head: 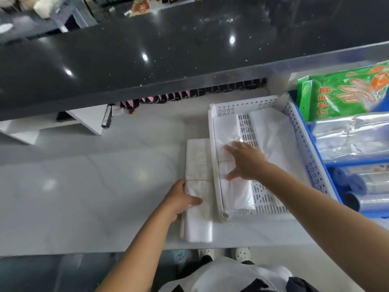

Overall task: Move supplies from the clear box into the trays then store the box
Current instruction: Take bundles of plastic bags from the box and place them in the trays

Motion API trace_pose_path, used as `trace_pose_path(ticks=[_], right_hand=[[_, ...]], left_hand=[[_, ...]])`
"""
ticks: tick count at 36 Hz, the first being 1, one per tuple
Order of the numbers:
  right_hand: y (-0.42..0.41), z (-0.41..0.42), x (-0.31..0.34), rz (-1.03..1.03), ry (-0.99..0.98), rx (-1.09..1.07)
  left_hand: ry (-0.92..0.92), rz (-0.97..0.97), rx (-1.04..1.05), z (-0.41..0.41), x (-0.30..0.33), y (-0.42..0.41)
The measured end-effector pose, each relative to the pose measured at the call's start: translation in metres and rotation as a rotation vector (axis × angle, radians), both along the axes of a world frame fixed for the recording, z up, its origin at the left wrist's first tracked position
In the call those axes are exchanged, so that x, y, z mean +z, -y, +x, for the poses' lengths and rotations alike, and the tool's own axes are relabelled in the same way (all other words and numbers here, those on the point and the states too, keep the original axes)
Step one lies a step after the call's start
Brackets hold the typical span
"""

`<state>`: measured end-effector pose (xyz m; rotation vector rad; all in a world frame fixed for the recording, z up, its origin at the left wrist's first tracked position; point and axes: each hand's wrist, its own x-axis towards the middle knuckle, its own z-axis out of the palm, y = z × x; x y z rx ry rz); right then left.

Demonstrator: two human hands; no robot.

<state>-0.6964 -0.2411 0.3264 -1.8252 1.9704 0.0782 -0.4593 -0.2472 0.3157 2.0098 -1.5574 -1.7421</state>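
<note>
- White table (94, 186) carries everything; going by how things lie, the step in hand is filling the trays with bundles of plastic bags. The clear box is nowhere in view.
- Left hand (180, 197) holds the near-left edge of a bundle of bags (197, 165) that lies flat on the table, touching the outer left wall of the white tray (242, 103). Its thumb lies on top and its fingers seem tucked at the side, so it is grasping that bundle.
- Next move, I judge: lift this bundle over the tray's left rim and lay it flat inside.
- Right hand (245, 160) lies spread and relaxed, palm down, pressing a second bundle (235, 194) inside the tray against its left wall; a third pile (273, 135) lies further right in the same tray.
- Blue tray (311, 133) just beside holds a green glove packet (345, 93) and rolls of film (357, 186).
</note>
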Motion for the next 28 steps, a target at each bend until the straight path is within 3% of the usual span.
trace_pose_path(ticks=[8,15,18,21,25,28], right_hand=[[-0.057,-0.006,0.006,0.032,0.084,0.066],[-0.083,-0.008,0.009,-0.06,0.263,0.021],[-0.089,-0.005,0.028,-0.21,0.531,-0.203],[-0.091,0.002,0.055,-0.149,0.988,-0.381],[-0.088,0.006,0.081,0.051,1.51,-0.352],[-0.087,0.002,0.092,0.063,1.658,-0.369]], left_hand=[[-0.225,0.149,0.115,0.031,0.019,-0.009],[-0.433,0.026,0.307,0.039,0.043,-0.039],[-0.509,-0.045,0.319,0.035,0.064,-0.05],[-0.578,-0.113,0.278,0.022,0.087,-0.059],[-0.659,-0.165,0.176,0.0,0.107,-0.068],[-0.688,-0.17,0.102,-0.013,0.112,-0.074]])
